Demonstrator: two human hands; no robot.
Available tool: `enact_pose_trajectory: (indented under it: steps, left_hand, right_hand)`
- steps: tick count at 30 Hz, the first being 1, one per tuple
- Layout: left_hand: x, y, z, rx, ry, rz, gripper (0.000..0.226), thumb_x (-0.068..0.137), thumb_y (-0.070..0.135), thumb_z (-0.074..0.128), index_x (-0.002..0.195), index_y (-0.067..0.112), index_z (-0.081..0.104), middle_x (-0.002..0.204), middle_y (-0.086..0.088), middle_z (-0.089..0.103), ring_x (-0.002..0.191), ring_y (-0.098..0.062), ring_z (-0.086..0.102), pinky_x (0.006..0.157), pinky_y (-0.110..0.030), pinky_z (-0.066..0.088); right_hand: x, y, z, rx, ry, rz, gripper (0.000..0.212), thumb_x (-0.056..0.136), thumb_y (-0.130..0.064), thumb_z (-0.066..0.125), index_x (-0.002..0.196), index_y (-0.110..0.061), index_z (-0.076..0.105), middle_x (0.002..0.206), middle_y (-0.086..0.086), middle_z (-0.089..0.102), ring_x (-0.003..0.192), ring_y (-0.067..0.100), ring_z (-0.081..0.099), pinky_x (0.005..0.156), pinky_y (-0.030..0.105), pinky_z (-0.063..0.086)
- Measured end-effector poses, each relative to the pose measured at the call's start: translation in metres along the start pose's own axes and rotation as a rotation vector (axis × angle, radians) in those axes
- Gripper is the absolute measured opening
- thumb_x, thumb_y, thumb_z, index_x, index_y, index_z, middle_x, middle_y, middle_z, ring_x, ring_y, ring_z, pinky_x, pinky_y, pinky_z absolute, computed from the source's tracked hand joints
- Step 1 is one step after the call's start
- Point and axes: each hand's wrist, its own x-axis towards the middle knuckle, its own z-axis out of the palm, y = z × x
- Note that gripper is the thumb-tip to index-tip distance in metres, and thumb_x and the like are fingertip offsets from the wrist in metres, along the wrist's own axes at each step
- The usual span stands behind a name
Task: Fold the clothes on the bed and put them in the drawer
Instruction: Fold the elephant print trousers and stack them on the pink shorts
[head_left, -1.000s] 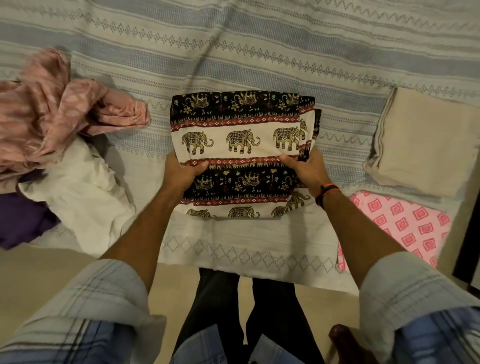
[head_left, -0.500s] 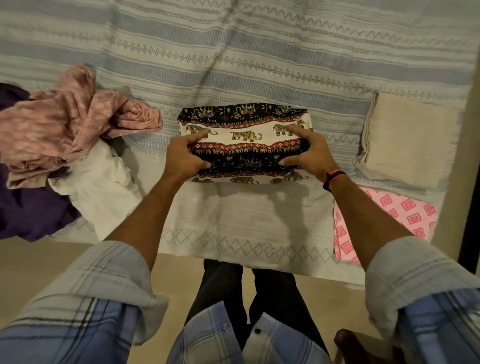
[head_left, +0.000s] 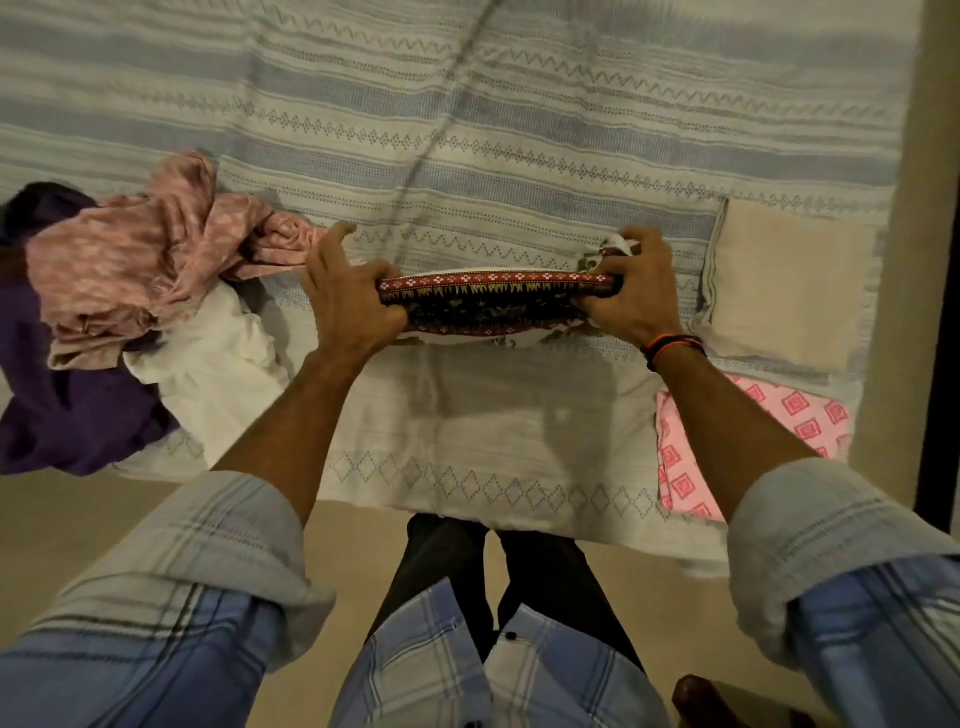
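A bed covered with a blue-and-cream striped woven bedspread (head_left: 519, 130) carries a crumpled pink printed garment (head_left: 135, 254), a white cloth (head_left: 218, 358), a purple garment (head_left: 67, 410), a folded beige cloth (head_left: 784, 286) and a folded pink square-patterned cloth (head_left: 810, 421).

You wear a blue and grey plaid shirt (head_left: 457, 660), its sleeves rolled up to the elbow so the pale inner side shows as cuffs, the left sleeve (head_left: 197, 566) at 8 o'clock and the right sleeve (head_left: 831, 551) at 4 o'clock. A black and orange band (head_left: 672, 347) circles your right wrist. Dark trousers (head_left: 519, 582) cover your legs.
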Motion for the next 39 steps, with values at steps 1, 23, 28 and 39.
enact_pose_trajectory:
  steps: [1,23,28,39]
  left_hand:
    - [0.001,-0.001,-0.001,-0.035,-0.026,0.017,0.030,0.057,0.029,0.069,0.085,0.023,0.075,0.144,-0.006,0.040,0.133,-0.034,0.034,0.111,-0.050,0.024]
    - [-0.016,-0.066,0.077,-0.543,-0.405,-0.772,0.052,0.065,0.025,0.090,0.109,0.005,0.069,0.104,-0.008,0.072,0.093,-0.023,0.069,0.087,-0.037,0.057]
    - [-0.025,-0.071,0.079,-0.644,-0.539,-0.761,0.075,0.054,0.024,0.094,0.120,0.010,0.064,0.111,-0.002,0.070,0.102,-0.019,0.066,0.094,-0.035,0.053]
    - [-0.036,-0.052,0.082,-0.789,-0.407,-0.676,0.075,0.056,0.011,0.090,0.123,0.021,0.057,0.115,0.001,0.068,0.105,-0.019,0.066,0.091,-0.043,0.056]
  right_hand:
    - [-0.002,0.000,-0.003,0.123,-0.015,0.036,0.055,0.061,-0.030,0.081,0.111,-0.010,0.069,0.123,0.002,0.053,0.120,0.022,0.043,0.099,0.022,0.034]
    - [-0.005,0.054,0.078,0.320,-0.140,0.519,0.050,0.085,-0.033,0.077,0.124,-0.006,0.063,0.116,0.005,0.067,0.109,0.022,0.062,0.093,0.033,0.050]
    - [-0.008,0.055,0.081,0.451,-0.292,0.579,0.068,0.055,-0.049,0.092,0.112,-0.020,0.069,0.109,-0.004,0.070,0.102,0.017,0.064,0.090,0.033,0.051]
    - [-0.015,0.046,0.086,0.416,-0.279,0.525,0.044,0.068,-0.030,0.089,0.106,-0.015,0.071,0.103,0.002,0.073,0.094,0.020,0.070,0.086,0.040,0.059]
